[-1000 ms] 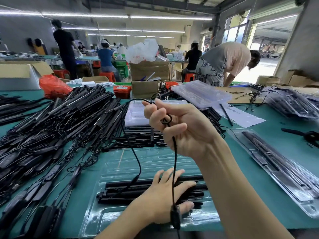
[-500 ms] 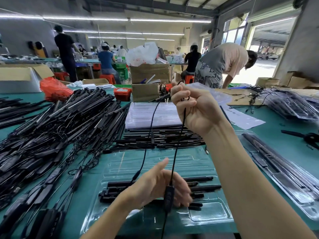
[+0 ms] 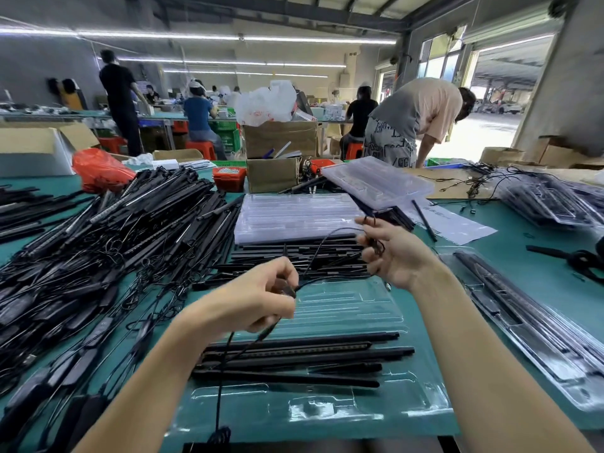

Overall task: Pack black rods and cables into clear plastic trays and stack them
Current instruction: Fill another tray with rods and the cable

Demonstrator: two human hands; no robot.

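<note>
Rods (image 3: 304, 358), about 5 of them and black, lie lengthwise in the clear tray (image 3: 327, 410) at lower centre of the frame. Behind it sits a stack of empty trays (image 3: 294, 217) on more rods. A big heap of rods and cables (image 3: 108, 243) fills the left side; a packed tray (image 3: 536, 335) lies at right. Above the tray, the left hand (image 3: 258, 302) pinches a thin cable (image 3: 327, 250) between closed fingers, and the right hand (image 3: 395, 253) grips its other end, fingers curled together.

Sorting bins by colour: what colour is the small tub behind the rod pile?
Red, seen in the head view.
</note>
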